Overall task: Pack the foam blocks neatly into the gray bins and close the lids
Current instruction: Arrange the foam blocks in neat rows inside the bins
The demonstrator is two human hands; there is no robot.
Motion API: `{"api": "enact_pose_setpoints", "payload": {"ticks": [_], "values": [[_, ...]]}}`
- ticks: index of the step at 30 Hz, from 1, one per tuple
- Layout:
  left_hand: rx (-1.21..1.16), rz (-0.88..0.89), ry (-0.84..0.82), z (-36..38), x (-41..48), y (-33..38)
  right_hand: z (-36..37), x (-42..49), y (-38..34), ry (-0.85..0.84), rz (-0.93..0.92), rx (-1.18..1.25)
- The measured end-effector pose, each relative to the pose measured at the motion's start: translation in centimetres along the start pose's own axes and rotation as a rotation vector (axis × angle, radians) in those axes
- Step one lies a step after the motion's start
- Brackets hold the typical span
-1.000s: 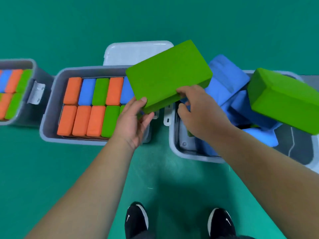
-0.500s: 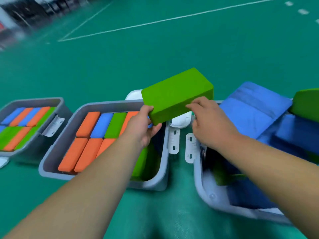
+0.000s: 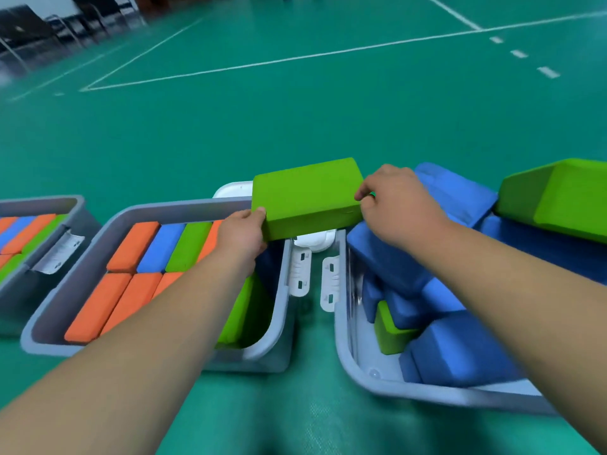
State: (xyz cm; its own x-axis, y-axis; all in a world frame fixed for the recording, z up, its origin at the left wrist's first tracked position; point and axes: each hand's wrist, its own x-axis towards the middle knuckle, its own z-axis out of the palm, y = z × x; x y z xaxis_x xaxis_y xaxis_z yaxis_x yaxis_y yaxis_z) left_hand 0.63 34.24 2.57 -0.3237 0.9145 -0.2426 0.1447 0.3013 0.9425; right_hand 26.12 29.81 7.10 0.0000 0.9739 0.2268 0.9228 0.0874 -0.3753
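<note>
- Block in the air: the green foam block (image 3: pixel 307 197) is pinched at both short ends, left hand (image 3: pixel 241 236) closed on its left end, right hand (image 3: pixel 399 208) curled over its right end.
- It hovers flat above the far right corner of the middle gray bin (image 3: pixel 154 211), long axis running left to right between the hands.
- The open slot lies just below the left hand, beside the green block standing on edge (image 3: pixel 243 313) against the bin's right wall.
- My read: the block must tip onto its edge and drop down and toward the person.
- The left hand is nearer that gap; the right sits over the loose blue blocks (image 3: pixel 394 264) in the right gray bin (image 3: pixel 374 382).
</note>
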Motion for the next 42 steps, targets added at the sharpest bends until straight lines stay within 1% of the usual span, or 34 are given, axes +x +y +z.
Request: {"api": "enact_pose_setpoints", "payload": {"ticks": [2,3,4,5,6,7,8,10,11,12,13,15,17,19,21,23,26,31,37,39,42], "values": [[0.32,0.14,0.134,0.0,0.3,0.4,-1.1,0.1,0.8,0.017,0.059,-0.065],[0.451,0.237,0.191,0.2,-0.1,1.0,-1.7,0.1,1.3,0.027,0.103,-0.099],[0.513,0.347,0.216,0.6,-1.0,1.8,-2.3,0.1,1.8,0.036,0.164,-0.126],[0.516,0.442,0.196,1.3,-2.3,2.9,-2.8,0.1,2.4,0.04,0.233,-0.147],[0.483,0.488,0.136,2.2,-4.1,4.2,-3.1,0.1,2.9,0.034,0.306,-0.161],[0.433,0.459,0.027,3.3,-5.9,5.3,-3.3,0.2,3.5,0.019,0.378,-0.167],[0.392,0.352,-0.129,4.6,-7.9,6.1,-3.4,0.2,4.0,-0.002,0.447,-0.16],[0.418,0.04,-0.462,7.0,-11.2,6.5,-3.1,0.3,5.0,-0.041,0.54,-0.137],[0.469,-0.074,-0.587,7.9,-12.4,6.0,-2.8,0.3,5.5,-0.054,0.566,-0.135],[0.491,-0.159,-0.661,8.6,-13.1,5.2,-2.5,0.4,5.7,-0.064,0.583,-0.142],[0.465,-0.229,-0.7,9.1,-13.5,4.3,-2.2,0.6,5.9,-0.072,0.595,-0.156],[0.352,-0.338,-0.737,9.9,-13.4,2.6,-1.7,0.9,6.0,-0.064,0.615,-0.186],[0.24,-0.4,-0.753,10.2,-13.2,2.1,-1.1,0.8,6.4,-0.03,0.599,-0.206],[0.155,-0.416,-0.741,10.4,-13.1,2.5,-0.4,0.5,7.1,0.006,0.561,-0.229],[0.123,-0.397,-0.725,10.4,-13.2,3.0,0.0,0.1,7.8,0.025,0.544,-0.265],[0.147,-0.362,-0.715,10.2,-13.8,3.6,0.0,-0.2,8.1,0.052,0.517,-0.29],[0.197,-0.273,-0.646,9.8,-14.8,4.2,-0.6,-0.1,7.7,0.11,0.515,-0.251],[0.32,-0.067,-0.518,8.4,-16.7,6.4,-1.8,0.1,6.6,0.207,0.556,-0.138],[0.545,0.238,-0.365,6.2,-17.9,9.0,-3.4,0.1,4.7,0.288,0.593,-0.051],[0.544,0.333,-0.297,5.6,-17.6,9.6,-3.9,0.1,3.8,0.305,0.596,-0.021],[0.502,0.431,-0.141,4.4,-15.9,10.3,-4.6,0.2,2.0,0.321,0.599,0.049]]}}
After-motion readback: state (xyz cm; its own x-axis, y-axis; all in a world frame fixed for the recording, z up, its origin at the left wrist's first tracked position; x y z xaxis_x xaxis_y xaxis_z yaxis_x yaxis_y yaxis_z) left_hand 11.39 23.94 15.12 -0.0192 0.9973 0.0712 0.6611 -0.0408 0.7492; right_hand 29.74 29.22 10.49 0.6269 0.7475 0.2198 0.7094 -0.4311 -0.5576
